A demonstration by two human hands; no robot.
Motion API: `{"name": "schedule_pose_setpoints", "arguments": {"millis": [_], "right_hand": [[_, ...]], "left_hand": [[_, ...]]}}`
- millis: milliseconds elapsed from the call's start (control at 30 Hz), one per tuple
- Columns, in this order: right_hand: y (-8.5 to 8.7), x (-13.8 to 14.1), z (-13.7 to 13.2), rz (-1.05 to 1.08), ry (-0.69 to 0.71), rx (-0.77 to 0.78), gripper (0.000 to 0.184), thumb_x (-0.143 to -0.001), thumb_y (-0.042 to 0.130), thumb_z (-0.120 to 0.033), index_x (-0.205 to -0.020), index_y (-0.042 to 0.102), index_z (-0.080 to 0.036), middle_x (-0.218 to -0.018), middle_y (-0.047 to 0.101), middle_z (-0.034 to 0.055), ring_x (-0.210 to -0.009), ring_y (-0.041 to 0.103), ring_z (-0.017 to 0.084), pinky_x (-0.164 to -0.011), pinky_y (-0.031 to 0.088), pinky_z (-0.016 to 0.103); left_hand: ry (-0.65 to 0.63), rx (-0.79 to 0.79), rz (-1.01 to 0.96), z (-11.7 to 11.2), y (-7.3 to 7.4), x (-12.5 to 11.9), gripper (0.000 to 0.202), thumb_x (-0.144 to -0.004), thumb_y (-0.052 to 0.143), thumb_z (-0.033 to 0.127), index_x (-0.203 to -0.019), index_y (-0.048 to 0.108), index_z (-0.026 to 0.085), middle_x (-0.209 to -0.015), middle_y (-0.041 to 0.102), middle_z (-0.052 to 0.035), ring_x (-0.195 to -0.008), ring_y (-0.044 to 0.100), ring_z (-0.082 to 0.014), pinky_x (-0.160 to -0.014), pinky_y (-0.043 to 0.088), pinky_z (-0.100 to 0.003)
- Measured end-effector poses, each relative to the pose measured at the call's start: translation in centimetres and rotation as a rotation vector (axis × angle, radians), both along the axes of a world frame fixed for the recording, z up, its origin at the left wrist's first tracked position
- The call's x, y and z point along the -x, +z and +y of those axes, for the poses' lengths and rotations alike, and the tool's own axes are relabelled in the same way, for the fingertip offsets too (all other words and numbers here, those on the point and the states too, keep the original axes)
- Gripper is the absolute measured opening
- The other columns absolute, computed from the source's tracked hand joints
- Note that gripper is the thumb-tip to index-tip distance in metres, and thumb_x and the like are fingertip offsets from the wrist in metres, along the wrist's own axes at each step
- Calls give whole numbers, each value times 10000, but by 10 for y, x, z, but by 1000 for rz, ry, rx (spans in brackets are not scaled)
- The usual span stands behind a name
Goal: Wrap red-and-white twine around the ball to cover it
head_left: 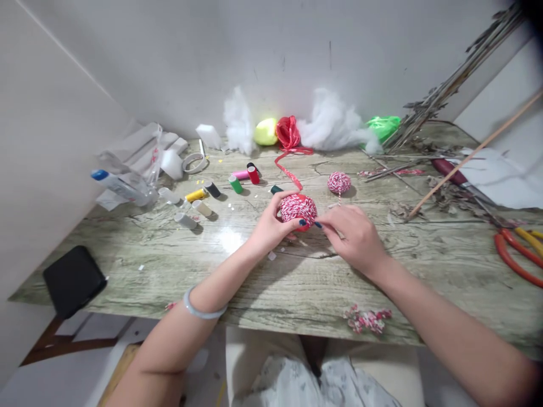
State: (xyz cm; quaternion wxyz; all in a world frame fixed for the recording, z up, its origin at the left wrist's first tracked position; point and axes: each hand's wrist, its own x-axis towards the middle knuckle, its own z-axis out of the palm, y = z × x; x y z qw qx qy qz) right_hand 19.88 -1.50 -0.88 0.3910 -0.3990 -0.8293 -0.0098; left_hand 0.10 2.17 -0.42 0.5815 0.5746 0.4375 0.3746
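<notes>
My left hand [271, 226] is wrapped around a red ball [298, 210] that is partly covered in red-and-white twine, its thumb at the near side. Close against the ball's right side, my right hand [354, 237] is closed in a pinch on the twine. A strand [339, 199] runs from under that hand up to a small wound ball of the same twine [339, 182] lying just behind it. The fingertips of my left hand are partly hidden behind the red ball.
Thread spools [235, 183] lie to the left, near a glue bottle [119, 186] and a tape roll [195, 163]. White stuffing [333, 121] and red ribbon [288, 133] sit along the wall. Dry stems, a wooden stick [470, 161] and shears [504, 237] are right. A black phone-like object [74, 281] lies front left.
</notes>
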Motion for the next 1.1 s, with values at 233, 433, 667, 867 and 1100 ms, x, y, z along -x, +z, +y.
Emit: {"name": "schedule_pose_setpoints", "arguments": {"millis": [233,433,667,867,1100], "right_hand": [[-3,0,-2,-109,30,-53,156,-924,522,-113,-946,655,-192,-806,682,40,-772,587,193,-790,405,349],[-9,2,3,71,36,268,142,-903,535,-132,-856,634,-222,-820,701,18,-802,615,191,-813,413,341],[-10,0,9,84,42,380,183,-833,530,-82,-782,634,-223,-794,704,11,-787,619,196,-789,406,323],[-13,-2,8,-22,51,308,144,-869,536,-129,-783,619,-209,-753,667,22,-742,566,196,-787,381,331],[-14,-6,9,-33,119,352,162,-894,521,-151,-790,635,-201,-747,677,30,-735,581,190,-815,376,338]], "left_hand": [[115,239,-306,-2,-2,-6,620,-696,807,377,-1219,490,274,-1137,629,-32,-719,647,-90,-598,560,-204],[-15,293,-319,-2,3,2,539,-778,721,429,-1248,490,301,-1063,633,-20,-671,598,-83,-497,484,-167],[-123,204,-134,-1,8,8,488,-839,610,410,-1285,473,266,-1073,608,-71,-647,554,-90,-422,415,-157],[-128,60,-23,-2,10,8,553,-754,708,382,-1246,487,256,-1179,568,-65,-790,626,-136,-556,550,-229],[-283,-138,197,-5,17,15,444,-734,632,276,-1135,463,192,-1028,589,-49,-887,594,-183,-778,520,-329]]}}
